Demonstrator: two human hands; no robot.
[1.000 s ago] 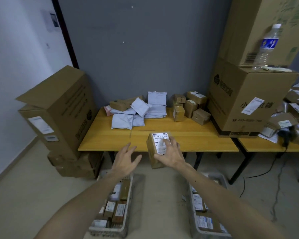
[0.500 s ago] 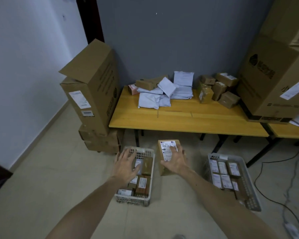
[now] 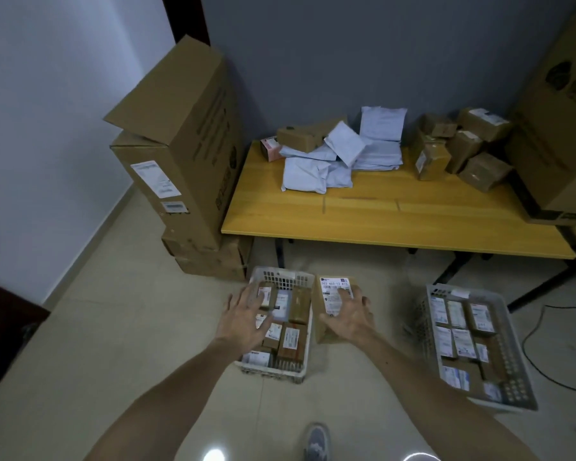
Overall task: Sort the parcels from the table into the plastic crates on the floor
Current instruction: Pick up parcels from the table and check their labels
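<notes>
Grips a labelled box (image 3: 334, 292) in the right hand (image 3: 346, 319) beside a crate (image 3: 273, 372); spreads the left hand (image 3: 245, 316) open, empty, over it.

Holding labelled box (image 3: 335, 291) in right hand (image 3: 348, 319), just right of left crate (image 3: 281, 279). Hovering left hand (image 3: 243, 314), fingers splayed, above parcels (image 3: 291, 339) in that crate. Second crate (image 3: 516, 364), also stocked, further right.

Yellow desk (image 3: 379, 217): white mailer bags (image 3: 316, 171) piled back left, small brown boxes (image 3: 463, 151) back right, large carton (image 3: 559, 134) at right end. Floor (image 3: 97, 344): left crate (image 3: 273, 372) and right crate (image 3: 512, 361), apart; stacked cartons (image 3: 187, 154) beside desk's left end.
</notes>
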